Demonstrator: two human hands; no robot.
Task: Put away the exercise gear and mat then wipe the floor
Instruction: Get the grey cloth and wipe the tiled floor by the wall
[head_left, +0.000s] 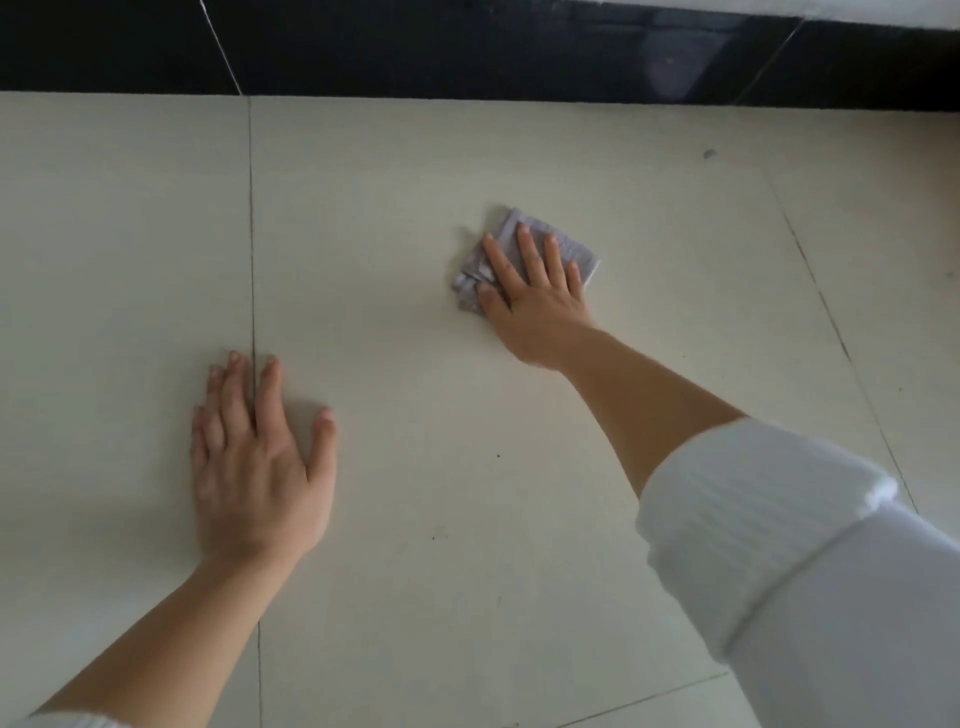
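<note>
Wiping the pale tiled floor (467, 156) looks the step in hand: the right hand (530, 291) presses a small folded grey cloth (574, 254) with straight spread fingers, the left hand (254, 462) lies flat nearer the person, and dark specks nearer than the cloth likely need the next stroke.

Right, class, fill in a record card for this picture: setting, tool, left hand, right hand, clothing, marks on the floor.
setting: pale tiled floor meeting a glossy black band at the far edge
tool: folded grey cloth lying on the floor
left: left hand flat on the floor, fingers spread across a grout line
right: right hand pressing flat on the cloth, arm stretched forward
clothing: white sleeve rolled up the right forearm
marks: grey scrap far right; dark specks nearer
</note>
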